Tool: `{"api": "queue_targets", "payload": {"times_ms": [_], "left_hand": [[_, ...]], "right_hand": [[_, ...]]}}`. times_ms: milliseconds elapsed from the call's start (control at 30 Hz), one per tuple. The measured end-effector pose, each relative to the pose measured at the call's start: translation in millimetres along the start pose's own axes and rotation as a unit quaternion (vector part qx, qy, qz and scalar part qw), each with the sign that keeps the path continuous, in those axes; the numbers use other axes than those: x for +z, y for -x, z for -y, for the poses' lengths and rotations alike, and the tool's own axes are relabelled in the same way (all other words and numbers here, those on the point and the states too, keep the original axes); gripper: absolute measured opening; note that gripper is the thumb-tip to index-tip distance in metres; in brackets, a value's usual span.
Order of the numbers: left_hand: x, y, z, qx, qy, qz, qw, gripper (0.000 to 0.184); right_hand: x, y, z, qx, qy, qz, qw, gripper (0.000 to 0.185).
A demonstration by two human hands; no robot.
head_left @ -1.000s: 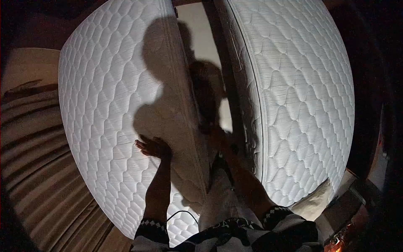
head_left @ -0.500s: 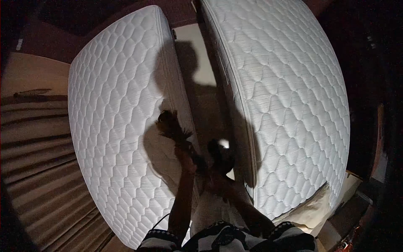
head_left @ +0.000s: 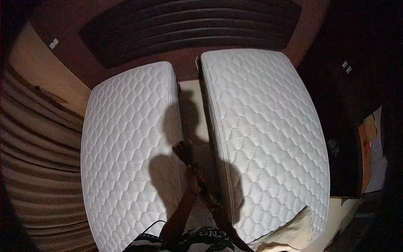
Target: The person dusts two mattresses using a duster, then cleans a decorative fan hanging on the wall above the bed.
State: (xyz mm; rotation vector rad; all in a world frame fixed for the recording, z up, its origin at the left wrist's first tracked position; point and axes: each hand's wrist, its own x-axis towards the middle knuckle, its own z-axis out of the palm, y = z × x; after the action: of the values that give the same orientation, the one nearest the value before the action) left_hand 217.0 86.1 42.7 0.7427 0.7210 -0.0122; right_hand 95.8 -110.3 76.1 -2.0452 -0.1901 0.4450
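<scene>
My left hand (head_left: pixel 192 181) is closed round a long dark object (head_left: pixel 184 153) with a ragged, bristly-looking upper end. The shade is too deep to make out its kind. It slants down and right toward my right hand (head_left: pixel 213 205), which is at its lower end, with fingers lost in shadow. Both hands are over the gap between two white quilted mattresses. The left mattress (head_left: pixel 126 138) lies beside my left hand and the right mattress (head_left: pixel 268 126) beside my right.
A dark padded headboard (head_left: pixel 189 31) spans the far wall. Brown curtains (head_left: pixel 37 164) hang at left. A crumpled pale cloth (head_left: pixel 285 235) lies on the right mattress's near corner. Cardboard pieces (head_left: pixel 367 147) stand at far right. My shadow falls over the gap.
My view has tilted up, bringing the headboard into sight. Both hands and the dark object now appear lower in view. The left hand keeps its grip on the object.
</scene>
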Motion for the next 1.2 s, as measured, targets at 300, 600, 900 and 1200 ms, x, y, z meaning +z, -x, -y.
{"api": "queue_targets", "payload": {"times_ms": [300,600,900,1200], "left_hand": [[31.2,6.6,-21.7,0.079,0.078,0.026,0.993,0.044],[91.1,8.5,-92.9,0.168,0.198,0.207,0.943,0.033],[141.7,43.9,-157.3,0.154,0.185,0.175,0.955,0.023],[150.5,46.0,-187.5,0.125,0.254,0.215,0.935,0.023]], "right_hand": [[-64.0,8.8,75.9,-0.097,0.045,-0.008,0.994,0.037],[-122.0,3.9,117.0,-0.128,0.077,-0.027,0.988,0.035],[-124.1,-29.3,134.9,0.015,-0.269,0.096,0.958,0.034],[-122.4,-33.1,195.5,-0.159,-0.01,-0.03,0.987,0.035]]}}
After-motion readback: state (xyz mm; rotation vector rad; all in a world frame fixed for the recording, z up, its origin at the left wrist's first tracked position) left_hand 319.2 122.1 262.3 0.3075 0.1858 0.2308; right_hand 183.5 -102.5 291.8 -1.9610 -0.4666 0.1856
